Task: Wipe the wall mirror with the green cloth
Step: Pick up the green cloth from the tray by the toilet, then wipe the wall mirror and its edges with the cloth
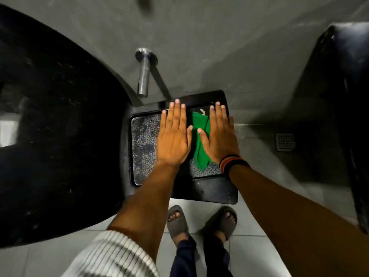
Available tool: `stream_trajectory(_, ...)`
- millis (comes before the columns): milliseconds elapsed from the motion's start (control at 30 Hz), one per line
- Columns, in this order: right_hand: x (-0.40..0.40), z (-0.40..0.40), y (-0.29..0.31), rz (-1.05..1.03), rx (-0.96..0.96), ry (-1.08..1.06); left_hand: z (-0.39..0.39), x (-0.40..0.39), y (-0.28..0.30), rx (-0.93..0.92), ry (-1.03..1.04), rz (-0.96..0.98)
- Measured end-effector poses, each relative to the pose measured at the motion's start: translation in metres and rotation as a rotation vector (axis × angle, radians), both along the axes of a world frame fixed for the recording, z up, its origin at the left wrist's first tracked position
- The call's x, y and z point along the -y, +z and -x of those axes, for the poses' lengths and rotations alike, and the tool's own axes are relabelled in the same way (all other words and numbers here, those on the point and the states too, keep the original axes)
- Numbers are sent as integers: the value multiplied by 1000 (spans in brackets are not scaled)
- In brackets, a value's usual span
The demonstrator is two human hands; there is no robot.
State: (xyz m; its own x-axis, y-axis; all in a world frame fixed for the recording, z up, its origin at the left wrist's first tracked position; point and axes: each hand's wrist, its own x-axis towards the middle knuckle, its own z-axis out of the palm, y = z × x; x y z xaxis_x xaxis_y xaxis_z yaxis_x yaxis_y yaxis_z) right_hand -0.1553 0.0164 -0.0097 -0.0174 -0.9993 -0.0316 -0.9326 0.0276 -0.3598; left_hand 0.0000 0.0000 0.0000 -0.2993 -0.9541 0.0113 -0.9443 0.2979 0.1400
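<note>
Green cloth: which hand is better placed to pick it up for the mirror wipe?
Right, probably. The right hand lies flat with its thumb and palm edge on the green cloth in the sink basin. The left hand rests flat beside the cloth, not clearly touching it.

A tiled washroom is showing here. A chrome wall-mounted spout is overhanging a black rectangular basin. A square metal floor drain is sitting nearby.
</note>
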Motion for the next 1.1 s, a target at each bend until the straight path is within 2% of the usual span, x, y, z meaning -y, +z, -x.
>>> stream_trajectory(133,-7,-8,-46,-160,-14,-18,-9,-4,-40,30,47,-41)
stream_trajectory(300,7,-18,-82,-117,-101,48,-18,-1,-72,43,55,-32)
stream_trajectory(633,13,-36,-70,-77,21,26,-21,5,-53,-15,61,-8)
stream_trajectory(800,19,-25,-10,46,49,16,-17,13,-2,-50,15,66)
stream_trajectory(867,32,-15,32,99,69,18,-10,22,33,-74,0,107)
stream_trajectory(1100,85,12,229,391,45,2,30,68,218,-120,-36,331)
